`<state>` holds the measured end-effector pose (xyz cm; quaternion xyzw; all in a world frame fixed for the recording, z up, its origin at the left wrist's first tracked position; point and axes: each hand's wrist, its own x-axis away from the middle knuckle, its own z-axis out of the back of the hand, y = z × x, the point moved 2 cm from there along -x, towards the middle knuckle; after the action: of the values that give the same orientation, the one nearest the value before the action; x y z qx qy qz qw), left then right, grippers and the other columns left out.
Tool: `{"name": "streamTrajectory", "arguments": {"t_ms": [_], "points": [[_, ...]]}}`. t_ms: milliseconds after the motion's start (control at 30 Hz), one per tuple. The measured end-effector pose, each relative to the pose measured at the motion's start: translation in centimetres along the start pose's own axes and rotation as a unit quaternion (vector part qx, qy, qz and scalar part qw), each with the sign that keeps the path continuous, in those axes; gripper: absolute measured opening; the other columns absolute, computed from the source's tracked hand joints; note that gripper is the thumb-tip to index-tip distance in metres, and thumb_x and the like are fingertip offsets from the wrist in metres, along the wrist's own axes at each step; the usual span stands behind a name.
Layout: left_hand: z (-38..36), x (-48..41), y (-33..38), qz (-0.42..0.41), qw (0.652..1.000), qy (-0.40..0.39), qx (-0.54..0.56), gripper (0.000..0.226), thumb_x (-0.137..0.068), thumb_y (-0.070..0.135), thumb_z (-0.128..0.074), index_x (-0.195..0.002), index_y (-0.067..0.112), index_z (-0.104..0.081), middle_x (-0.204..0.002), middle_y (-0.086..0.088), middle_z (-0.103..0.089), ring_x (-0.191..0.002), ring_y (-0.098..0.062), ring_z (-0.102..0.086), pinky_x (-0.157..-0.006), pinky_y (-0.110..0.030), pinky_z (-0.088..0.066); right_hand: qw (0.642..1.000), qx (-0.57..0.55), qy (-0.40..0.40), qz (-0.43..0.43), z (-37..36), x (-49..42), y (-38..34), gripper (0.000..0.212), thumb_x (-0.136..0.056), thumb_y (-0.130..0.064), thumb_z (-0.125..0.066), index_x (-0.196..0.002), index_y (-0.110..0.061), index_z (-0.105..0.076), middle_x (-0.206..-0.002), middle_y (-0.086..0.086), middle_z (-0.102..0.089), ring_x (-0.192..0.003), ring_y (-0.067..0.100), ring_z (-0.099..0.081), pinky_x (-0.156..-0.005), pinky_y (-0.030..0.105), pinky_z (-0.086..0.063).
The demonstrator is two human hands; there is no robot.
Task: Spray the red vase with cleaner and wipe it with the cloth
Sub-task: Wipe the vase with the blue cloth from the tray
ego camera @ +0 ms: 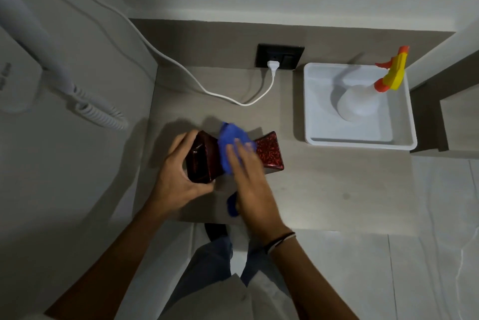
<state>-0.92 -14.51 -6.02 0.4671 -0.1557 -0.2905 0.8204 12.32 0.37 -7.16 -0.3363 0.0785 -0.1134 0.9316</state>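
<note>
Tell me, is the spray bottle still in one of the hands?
No, the spray bottle stands in the white tray, while the left hand grips the red vase and the right hand presses the blue cloth.

We see left hand gripping red vase lying on desk; right hand presses blue cloth on it.

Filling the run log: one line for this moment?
phase: wiping | left hand: holds red vase | right hand: presses blue cloth | spray bottle: in tray

The glossy red vase lies on its side on the surface, a blue cloth draped over its middle; the white spray bottle with orange-yellow trigger stands well apart, to its right
</note>
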Motion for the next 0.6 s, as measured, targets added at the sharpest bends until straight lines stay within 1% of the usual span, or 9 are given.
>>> {"name": "streamTrajectory", "arguments": {"t_ms": [33, 100, 133, 200, 233, 333, 400, 533, 600], "points": [[0.0, 0.0, -0.2, 0.004, 1.0, 0.002, 0.004, 0.105, -0.056, 0.036, -0.083, -0.154, 0.032, -0.049, -0.141, 0.05, -0.038, -0.13, 0.023, -0.046, -0.104, 0.0, -0.036, 0.999, 0.014, -0.008, -0.037, 0.7, 0.2, 2.0, 0.096, -0.088, 0.019, -0.048, -0.172, -0.016, -0.015, -0.182, 0.009, -0.005, -0.169, 0.036, -0.004, -0.137, 0.047, -0.014], [-0.3, 0.1, -0.6, 0.005, 1.0, 0.004, 0.004, 0.106, -0.057, 0.033, -0.086, -0.151, 0.052, -0.042, -0.139, 0.042, -0.043, -0.129, 0.014, -0.052, -0.103, -0.005, -0.041, 0.992, -0.022, -0.001, -0.127, 2.5, 0.8, 5.4, 0.1, -0.085, 0.024, -0.057, -0.171, -0.012, -0.021, -0.181, 0.015, -0.01, -0.169, 0.037, -0.009, -0.138, 0.039, -0.013], [-0.5, 0.1, -0.8, 0.003, 1.0, 0.011, 0.004, 0.106, -0.057, 0.033, -0.088, -0.15, 0.056, -0.042, -0.138, 0.038, -0.045, -0.127, 0.01, -0.055, -0.103, -0.006, -0.042, 0.983, -0.059, 0.029, -0.172, 3.4, 1.1, 6.6, 0.098, -0.082, 0.028, -0.057, -0.169, -0.006, -0.027, -0.178, 0.02, -0.02, -0.166, 0.039, -0.019, -0.138, 0.038, -0.017], [-1.0, 0.2, -1.7, 0.013, 0.999, 0.031, 0.019, 0.104, -0.059, 0.032, -0.09, -0.149, 0.058, -0.044, -0.137, 0.035, -0.05, -0.126, 0.005, -0.058, -0.103, -0.011, -0.044, 0.958, -0.121, 0.112, -0.236, 4.3, 2.3, 8.9, 0.089, -0.081, 0.034, -0.048, -0.163, 0.004, -0.037, -0.168, 0.024, -0.039, -0.156, 0.038, -0.04, -0.132, 0.05, -0.033], [-1.3, 0.3, -2.3, 0.018, 0.998, 0.041, 0.037, 0.104, -0.061, 0.031, -0.091, -0.15, 0.059, -0.045, -0.138, 0.033, -0.052, -0.128, 0.002, -0.059, -0.105, -0.014, -0.045, 0.943, -0.158, 0.143, -0.258, 4.5, 2.8, 9.8, 0.085, -0.085, 0.035, -0.044, -0.162, 0.002, -0.04, -0.164, 0.021, -0.046, -0.151, 0.032, -0.048, -0.128, 0.052, -0.039], [-2.4, 1.0, -3.2, 0.035, 0.992, 0.06, 0.103, 0.103, -0.063, 0.03, -0.094, -0.151, 0.06, -0.049, -0.147, 0.026, -0.059, -0.14, -0.004, -0.059, -0.112, -0.019, -0.046, 0.887, -0.305, 0.174, -0.301, 4.7, 4.5, 10.7, 0.074, -0.101, 0.024, -0.044, -0.162, -0.017, -0.047, -0.158, 0.0, -0.059, -0.143, 0.012, -0.06, -0.121, 0.045, -0.049], [-2.9, 1.0, -3.4, 0.048, 0.988, 0.06, 0.132, 0.101, -0.065, 0.034, -0.096, -0.152, 0.059, -0.051, -0.153, 0.013, -0.063, -0.145, -0.011, -0.058, -0.119, -0.027, -0.046, 0.855, -0.376, 0.177, -0.309, 4.3, 4.9, 10.5, 0.064, -0.107, 0.013, -0.048, -0.16, -0.024, -0.052, -0.155, -0.005, -0.064, -0.143, 0.016, -0.062, -0.121, 0.048, -0.049], [-3.0, 0.3, -2.3, 0.094, 0.986, 0.039, 0.131, 0.1, -0.074, 0.06, -0.091, -0.16, 0.06, -0.04, -0.157, 0.003, -0.061, -0.144, -0.021, -0.059, -0.119, -0.049, -0.049, 0.815, -0.442, 0.197, -0.318, 3.6, 4.5, 9.7, 0.058, -0.109, 0.005, -0.051, -0.156, -0.028, -0.056, -0.152, 0.0, -0.067, -0.143, 0.026, -0.063, -0.123, 0.059, -0.044], [-2.9, -0.5, -1.3, 0.124, 0.986, 0.014, 0.115, 0.089, -0.079, 0.085, -0.072, -0.158, 0.069, -0.035, -0.161, 0.008, -0.057, -0.147, -0.016, -0.056, -0.119, -0.051, -0.049, 0.801, -0.453, 0.22, -0.324, 3.8, 4.0, 9.8, 0.057, -0.109, 0.005, -0.051, -0.154, -0.028, -0.059, -0.15, 0.002, -0.069, -0.141, 0.028, -0.064, -0.122, 0.062, -0.044]]}}
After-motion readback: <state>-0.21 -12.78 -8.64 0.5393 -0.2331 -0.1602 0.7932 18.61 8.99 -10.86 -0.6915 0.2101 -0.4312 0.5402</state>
